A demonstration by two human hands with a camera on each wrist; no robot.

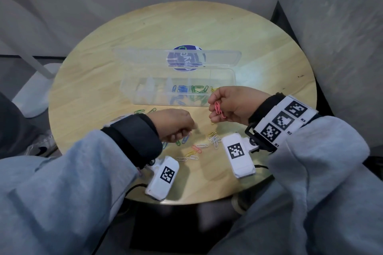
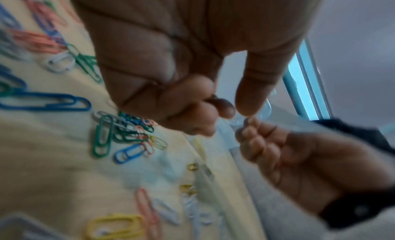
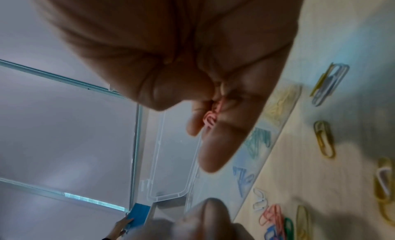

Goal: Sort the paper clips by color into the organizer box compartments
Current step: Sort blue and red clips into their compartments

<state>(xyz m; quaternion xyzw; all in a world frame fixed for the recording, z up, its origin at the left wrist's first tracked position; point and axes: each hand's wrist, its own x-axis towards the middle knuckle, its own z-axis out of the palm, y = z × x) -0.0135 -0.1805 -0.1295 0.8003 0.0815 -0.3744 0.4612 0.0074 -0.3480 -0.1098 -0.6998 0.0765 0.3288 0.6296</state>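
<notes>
A clear organizer box point(image 1: 165, 100) stands mid-table with its lid point(image 1: 145, 56) swung back. Its compartments hold blue clips point(image 1: 181, 88), green clips point(image 1: 199, 89) and yellow clips point(image 1: 214, 89). My right hand point(image 1: 217, 109) hovers at the box's right front corner and pinches a small bunch of pink clips point(image 1: 219, 109), also seen in the right wrist view as pink clips point(image 3: 210, 119) between thumb and fingers. My left hand point(image 1: 182, 128) hangs over the loose mixed clips point(image 1: 196, 148), fingers curled, with nothing visible in it point(image 2: 230, 108). More loose clips point(image 2: 126, 133) lie under it.
The round wooden table point(image 1: 93, 89) carries a blue sticker point(image 1: 186, 58) behind the box. Wrist camera units point(image 1: 164, 176) point(image 1: 238, 155) hang near the front edge. Grey walls close in on both sides. A shoe point(image 1: 41, 147) shows on the floor at left.
</notes>
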